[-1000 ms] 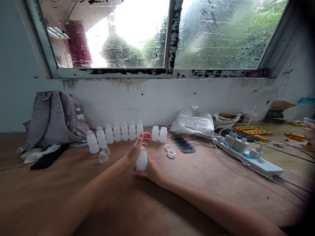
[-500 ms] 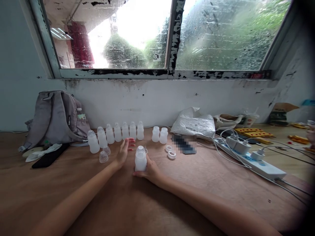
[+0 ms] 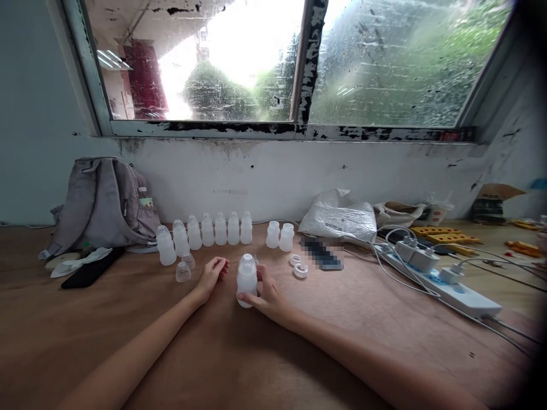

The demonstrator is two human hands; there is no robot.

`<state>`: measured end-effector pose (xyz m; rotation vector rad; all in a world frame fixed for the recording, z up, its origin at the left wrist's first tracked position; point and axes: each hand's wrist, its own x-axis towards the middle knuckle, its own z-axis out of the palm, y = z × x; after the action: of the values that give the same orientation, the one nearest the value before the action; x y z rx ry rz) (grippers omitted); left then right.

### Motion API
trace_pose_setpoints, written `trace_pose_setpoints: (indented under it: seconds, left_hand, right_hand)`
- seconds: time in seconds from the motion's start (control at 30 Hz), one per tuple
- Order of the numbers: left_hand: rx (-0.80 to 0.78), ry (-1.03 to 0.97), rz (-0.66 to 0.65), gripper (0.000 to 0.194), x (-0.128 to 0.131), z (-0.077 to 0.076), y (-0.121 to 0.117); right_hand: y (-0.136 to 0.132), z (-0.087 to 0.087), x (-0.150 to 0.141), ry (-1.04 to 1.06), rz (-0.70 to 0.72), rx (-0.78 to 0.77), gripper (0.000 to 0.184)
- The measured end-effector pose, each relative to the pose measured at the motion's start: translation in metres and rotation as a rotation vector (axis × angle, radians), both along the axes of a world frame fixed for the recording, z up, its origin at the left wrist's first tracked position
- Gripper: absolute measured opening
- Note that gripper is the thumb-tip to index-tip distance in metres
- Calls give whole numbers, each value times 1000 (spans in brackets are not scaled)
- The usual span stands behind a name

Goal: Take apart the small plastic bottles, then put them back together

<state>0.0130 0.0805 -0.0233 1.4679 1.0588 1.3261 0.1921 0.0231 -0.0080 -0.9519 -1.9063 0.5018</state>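
Observation:
My right hand grips a small white plastic bottle with a clear cap, standing upright on the brown table. My left hand rests on the table just left of it, fingers curled, holding nothing. Behind them stands a row of several capped white bottles. Two uncapped bottles stand apart to the right. Two loose clear caps lie left of my left hand, and two white rings lie right of the held bottle.
A grey backpack leans on the wall at left, with a black flat object before it. A white plastic bag, a power strip with cables and yellow parts lie to the right.
My left hand came off the top of the bottle and dropped to the table at its left, fingers curling in. My right hand kept its hold on the bottle.

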Motion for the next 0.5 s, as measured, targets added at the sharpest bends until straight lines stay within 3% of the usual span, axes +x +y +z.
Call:
trace_pose_setpoints:
  seconds: [0.1,0.17,0.27,0.33,0.5]
  left_hand:
    - [99,174,-35,16,4,1,-8]
    - [245,470,-60,13,6,1,-14]
    - [453,937,-88,20,9,0,-21]
    - [490,1022,-92,21,9,0,-23]
    - [521,970,-93,21,6,0,-23]
  right_hand:
    - [-1,20,3,39,12,183,55]
    - [0,38,5,-5,15,254,46]
    - [6,65,8,-140,10,244,25]
    - [17,80,14,-165,-58,246,23]
    - [68,99,31,-120,-307,381,30]
